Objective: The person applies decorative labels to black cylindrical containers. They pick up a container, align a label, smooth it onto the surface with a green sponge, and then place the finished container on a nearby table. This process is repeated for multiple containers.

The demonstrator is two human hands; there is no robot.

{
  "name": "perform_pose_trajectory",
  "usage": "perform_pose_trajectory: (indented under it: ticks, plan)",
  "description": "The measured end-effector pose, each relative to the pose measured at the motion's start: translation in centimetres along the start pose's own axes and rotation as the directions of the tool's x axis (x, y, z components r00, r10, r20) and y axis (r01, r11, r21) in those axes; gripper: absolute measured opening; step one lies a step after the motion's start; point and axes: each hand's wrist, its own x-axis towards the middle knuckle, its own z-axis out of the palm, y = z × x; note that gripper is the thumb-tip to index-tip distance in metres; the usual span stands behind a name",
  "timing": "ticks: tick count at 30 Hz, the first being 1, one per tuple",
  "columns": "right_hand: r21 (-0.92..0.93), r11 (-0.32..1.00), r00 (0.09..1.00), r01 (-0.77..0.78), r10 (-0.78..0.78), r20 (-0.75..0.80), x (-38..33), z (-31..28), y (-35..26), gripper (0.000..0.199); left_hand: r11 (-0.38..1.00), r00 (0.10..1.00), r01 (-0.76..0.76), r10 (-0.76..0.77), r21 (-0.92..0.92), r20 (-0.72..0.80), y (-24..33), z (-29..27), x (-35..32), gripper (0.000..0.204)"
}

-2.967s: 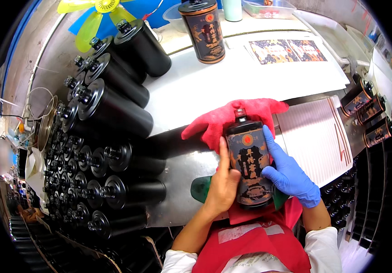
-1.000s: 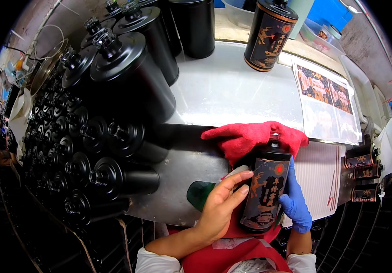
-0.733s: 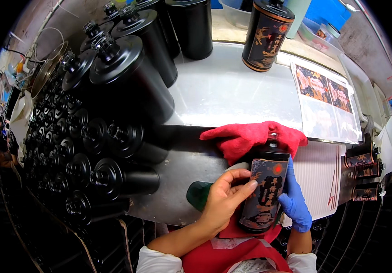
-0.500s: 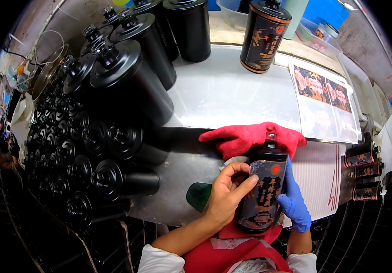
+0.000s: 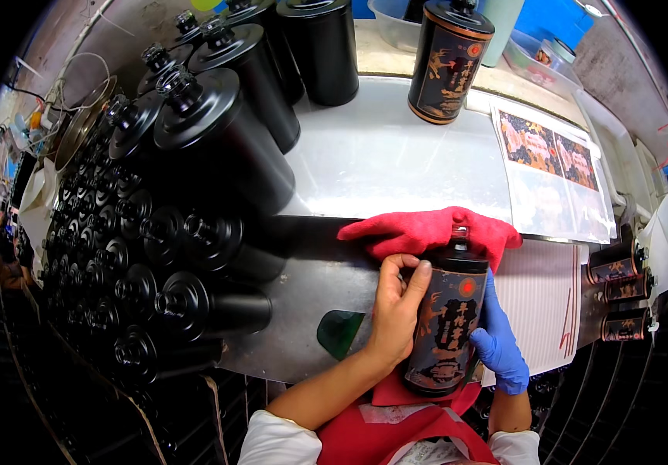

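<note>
Edge-handling step, as I judge from afar: my gloved right hand [image 5: 499, 353] clasps the bottle [image 5: 444, 345], neck by the red cloth [image 5: 404, 232], while my left hand [image 5: 396, 310] sets thumb and forefinger, pinch uncertain, near its label's [image 5: 456, 319] upper left corner, next calling for steady support.

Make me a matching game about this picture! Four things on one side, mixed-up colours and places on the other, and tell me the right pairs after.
Things:
1. Left hand
2. Right hand
3. Cloth
4. Small flat piece

Colours and places:
A. Dark green, on the metal table
B. Bare, with no glove
C. Red, by the top of the held bottle
D. In a blue glove

Right pairs: 1-B, 2-D, 3-C, 4-A
</note>
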Motion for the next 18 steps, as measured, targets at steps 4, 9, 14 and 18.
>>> perform_pose_trajectory:
  ticks: [4,9,14,18]
  plan:
    - [-0.016,1.000,1.000,0.026,-0.026,-0.012,0.1,0.2,-0.1,0.114,0.998,0.997,0.012,-0.017,-0.059,-0.078,-0.3,0.5,-0.1,0.020]
    - [-0.054,0.998,0.999,0.016,-0.018,-0.034,-0.3,0.3,-1.1,0.115,0.823,0.989,-0.129,0.151,0.553,0.007,-1.0,-0.2,0.2,0.033]
    - [0.026,0.987,0.987,0.158,-0.157,-0.024,0.5,1.4,-0.6,0.116,0.858,0.991,-0.128,0.133,0.498,0.026,-2.2,-1.8,1.1,0.034]
    - [-0.036,0.998,0.998,0.054,-0.052,0.038,0.0,0.4,-1.1,0.116,0.877,0.991,-0.133,0.132,0.462,0.035,-1.9,-2.5,0.5,0.034]
